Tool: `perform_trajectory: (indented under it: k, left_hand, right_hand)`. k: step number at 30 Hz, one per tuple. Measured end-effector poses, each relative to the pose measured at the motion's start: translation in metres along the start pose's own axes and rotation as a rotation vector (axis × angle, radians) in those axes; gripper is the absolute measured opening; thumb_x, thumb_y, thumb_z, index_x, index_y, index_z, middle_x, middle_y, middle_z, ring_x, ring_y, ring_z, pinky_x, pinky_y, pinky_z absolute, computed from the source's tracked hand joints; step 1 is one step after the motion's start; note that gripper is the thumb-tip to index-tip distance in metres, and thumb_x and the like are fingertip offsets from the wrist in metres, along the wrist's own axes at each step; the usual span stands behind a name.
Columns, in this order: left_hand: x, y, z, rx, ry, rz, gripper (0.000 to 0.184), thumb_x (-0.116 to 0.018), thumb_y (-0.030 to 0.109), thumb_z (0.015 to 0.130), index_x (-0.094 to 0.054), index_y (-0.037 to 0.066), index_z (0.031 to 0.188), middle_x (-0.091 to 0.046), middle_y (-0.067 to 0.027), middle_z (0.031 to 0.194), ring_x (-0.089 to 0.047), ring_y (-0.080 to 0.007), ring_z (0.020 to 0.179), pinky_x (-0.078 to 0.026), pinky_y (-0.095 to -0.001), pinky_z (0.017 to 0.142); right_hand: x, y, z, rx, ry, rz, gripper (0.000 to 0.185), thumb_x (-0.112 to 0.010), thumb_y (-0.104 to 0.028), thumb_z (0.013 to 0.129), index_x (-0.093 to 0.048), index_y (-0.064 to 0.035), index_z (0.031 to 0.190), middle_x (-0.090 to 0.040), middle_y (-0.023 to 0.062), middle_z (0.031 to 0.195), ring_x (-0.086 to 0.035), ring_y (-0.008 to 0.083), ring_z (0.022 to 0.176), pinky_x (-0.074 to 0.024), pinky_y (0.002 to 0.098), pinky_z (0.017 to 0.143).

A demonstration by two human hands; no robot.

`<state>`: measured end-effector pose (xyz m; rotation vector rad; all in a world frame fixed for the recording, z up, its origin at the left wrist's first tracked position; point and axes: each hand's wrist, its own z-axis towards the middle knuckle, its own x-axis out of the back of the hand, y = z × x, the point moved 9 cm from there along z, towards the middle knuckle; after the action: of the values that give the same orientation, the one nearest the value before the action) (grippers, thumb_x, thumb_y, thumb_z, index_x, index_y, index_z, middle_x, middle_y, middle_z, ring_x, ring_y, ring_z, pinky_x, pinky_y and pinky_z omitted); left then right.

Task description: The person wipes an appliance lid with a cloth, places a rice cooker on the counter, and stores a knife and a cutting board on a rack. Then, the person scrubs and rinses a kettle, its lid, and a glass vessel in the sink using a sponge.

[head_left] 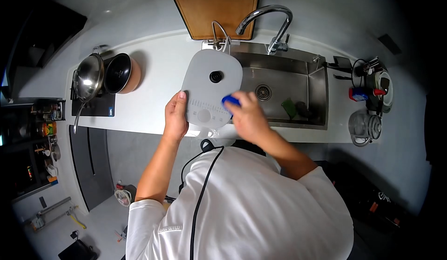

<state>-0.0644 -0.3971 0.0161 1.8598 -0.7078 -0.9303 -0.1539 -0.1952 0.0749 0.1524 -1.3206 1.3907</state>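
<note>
A pale grey rice cooker (199,85), seen from above, has a round black vent on its lid and a printed control panel with a round button. My left hand (176,113) grips its left edge, thumb along the rim and the other fingers mostly hidden. A blue cloth (231,101) is pinched in my right hand (248,115) at the cooker's lower right edge, beside the panel. Whether the cloth is a wipe or a sponge is hard to make out.
Right of the cooker lies a steel sink (279,76) with a green sponge (289,108) inside, under a chrome faucet (285,25). At left stand a lidded pan (88,78) and a copper-coloured pot (130,76). A glass kettle (364,126) sits far right.
</note>
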Motion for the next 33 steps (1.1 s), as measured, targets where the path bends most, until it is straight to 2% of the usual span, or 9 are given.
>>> perform_trajectory:
  k: [4,10,14,17,20,23,26,28,33]
  left_hand:
    - [0.002,-0.011,0.004,0.023,0.009,0.078,0.049,-0.054,0.036,0.109,-0.061,-0.007,0.132,-0.070,-0.0124,0.118,-0.065,-0.0178,0.107,-0.052,-0.0320,0.096]
    - [0.034,-0.016,-0.013,0.064,0.052,0.002,0.040,-0.055,0.035,0.108,-0.065,-0.002,0.120,-0.072,-0.0108,0.111,-0.069,-0.0186,0.099,-0.056,-0.0332,0.089]
    - [0.064,0.005,-0.046,0.070,0.084,-0.127,0.038,-0.053,0.035,0.109,-0.065,0.000,0.119,-0.073,-0.0097,0.108,-0.071,-0.0180,0.093,-0.058,-0.0328,0.084]
    - [0.097,0.023,-0.077,0.045,0.169,-0.168,0.044,-0.055,0.040,0.107,-0.065,-0.001,0.119,-0.073,-0.0117,0.108,-0.072,-0.0196,0.093,-0.059,-0.0334,0.083]
    - [0.128,0.041,-0.109,0.011,0.177,-0.153,0.057,-0.058,0.048,0.104,-0.064,-0.006,0.122,-0.074,-0.0139,0.108,-0.073,-0.0205,0.092,-0.059,-0.0328,0.083]
    - [0.164,0.051,-0.136,-0.050,0.127,-0.190,0.066,-0.059,0.051,0.102,-0.062,-0.010,0.126,-0.074,-0.0154,0.109,-0.074,-0.0213,0.092,-0.060,-0.0322,0.082]
    - [0.204,0.067,-0.170,-0.135,0.139,-0.313,0.065,-0.058,0.051,0.103,-0.062,-0.010,0.125,-0.074,-0.0164,0.110,-0.074,-0.0222,0.094,-0.060,-0.0326,0.082]
    - [0.233,0.091,-0.196,-0.219,0.111,-0.374,0.065,-0.057,0.050,0.103,-0.061,-0.011,0.127,-0.073,-0.0174,0.112,-0.074,-0.0226,0.095,-0.060,-0.0331,0.083]
    - [0.332,0.117,-0.279,-0.350,0.185,-0.453,0.065,-0.054,0.049,0.105,-0.059,-0.011,0.131,-0.072,-0.0187,0.116,-0.074,-0.0230,0.101,-0.060,-0.0335,0.088]
  right_hand:
    - [-0.003,0.006,-0.015,0.119,-0.032,0.027,0.040,-0.068,0.001,0.072,-0.077,-0.0066,0.109,-0.063,0.0132,0.119,-0.058,0.0345,0.104,-0.0530,0.0412,0.090]
    - [-0.005,0.095,-0.017,-0.071,0.135,0.029,0.037,-0.065,0.001,0.077,-0.074,-0.0050,0.113,-0.061,0.0165,0.125,-0.058,0.0395,0.110,-0.0498,0.0461,0.097]
    - [-0.067,0.162,-0.032,-0.314,-0.313,-0.241,0.040,-0.075,-0.018,0.086,-0.069,-0.0049,0.122,-0.056,0.0220,0.140,-0.051,0.0403,0.132,-0.0423,0.0470,0.112]
    - [-0.067,0.149,0.006,-0.353,-0.372,-0.348,0.056,-0.081,-0.029,0.085,-0.063,-0.0045,0.132,-0.051,0.0253,0.147,-0.049,0.0413,0.136,-0.0399,0.0480,0.114]
    - [-0.052,0.080,0.076,-0.111,-0.010,0.013,0.069,-0.085,-0.028,0.082,-0.056,-0.0016,0.139,-0.052,0.0258,0.146,-0.050,0.0433,0.134,-0.0420,0.0481,0.112]
    - [-0.120,0.057,0.113,-0.077,-0.152,0.156,0.077,-0.082,-0.035,0.084,-0.049,-0.0053,0.147,-0.053,0.0268,0.145,-0.048,0.0442,0.136,-0.0391,0.0484,0.114]
    - [-0.219,0.080,0.116,0.131,-0.335,0.151,0.054,-0.078,-0.033,0.089,-0.065,-0.0050,0.133,-0.067,0.0256,0.126,-0.060,0.0401,0.123,-0.0469,0.0485,0.104]
    - [-0.250,0.072,0.114,0.081,-0.393,0.166,0.037,-0.073,-0.029,0.094,-0.071,-0.0045,0.121,-0.073,0.0181,0.102,-0.070,0.0322,0.098,-0.0537,0.0431,0.089]
    - [-0.260,0.001,0.117,-0.168,-0.454,0.243,0.028,-0.065,-0.030,0.101,-0.072,-0.0019,0.102,-0.062,0.0087,0.069,-0.058,0.0161,0.064,-0.0468,0.0344,0.061]
